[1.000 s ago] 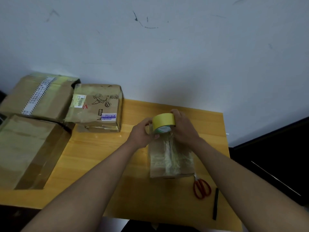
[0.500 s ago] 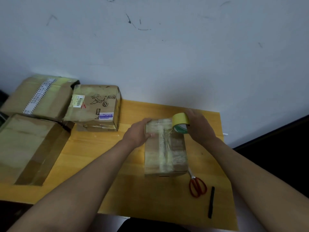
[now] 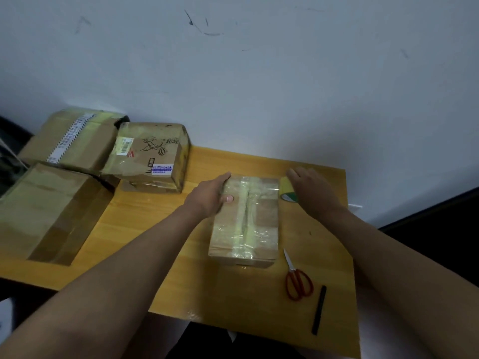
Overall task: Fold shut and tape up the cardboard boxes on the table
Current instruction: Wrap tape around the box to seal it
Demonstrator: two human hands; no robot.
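Yellow wooden table (image 3: 160,275) bears four cardboard boxes (image 3: 245,221), tape roll (image 3: 287,193), red scissors (image 3: 298,281), black pen (image 3: 319,309).

left hand (image 3: 210,195) flat, thumb pressing, right hand (image 3: 312,193) fingers curled

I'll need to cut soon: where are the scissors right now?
In the head view, the red-handled scissors lie on the table's right side, just off the near right corner of the small box, left of the black pen.

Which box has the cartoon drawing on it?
The cartoon-printed box by the wall, left of the left hand. It shows a drawn figure and stickers; the other three boxes show only tape or a label strip.
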